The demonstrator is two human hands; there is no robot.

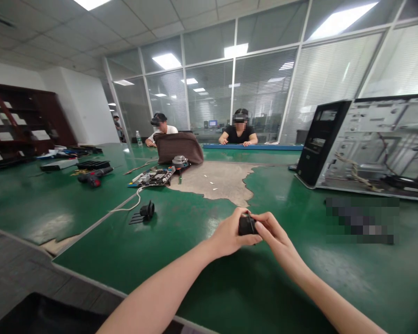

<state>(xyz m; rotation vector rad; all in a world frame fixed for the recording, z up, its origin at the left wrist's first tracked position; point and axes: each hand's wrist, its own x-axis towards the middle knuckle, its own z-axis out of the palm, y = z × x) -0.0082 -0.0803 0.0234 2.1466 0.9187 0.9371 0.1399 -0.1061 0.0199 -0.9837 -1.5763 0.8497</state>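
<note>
Both my hands meet around a small black part [246, 225], held just above the green tabletop. My left hand [231, 232] wraps it from the left, thumb along its near side. Fingers of my right hand [272, 229] pinch its right edge. My fingers cover much of the part, so its exact kind does not show. Left of my hands lies another black part [146, 211], round with several thin prongs reaching left. Farther back a circuit board [153, 177] lies beside a silver round component [179, 161].
An open computer case [325, 144] stands at the right, with a blurred dark object [360, 220] in front. A power drill [94, 177] lies left. A brown cloth-covered thing [179, 148] sits mid-table. Two people [238, 132] sit across. The tabletop covering [226, 185] is torn.
</note>
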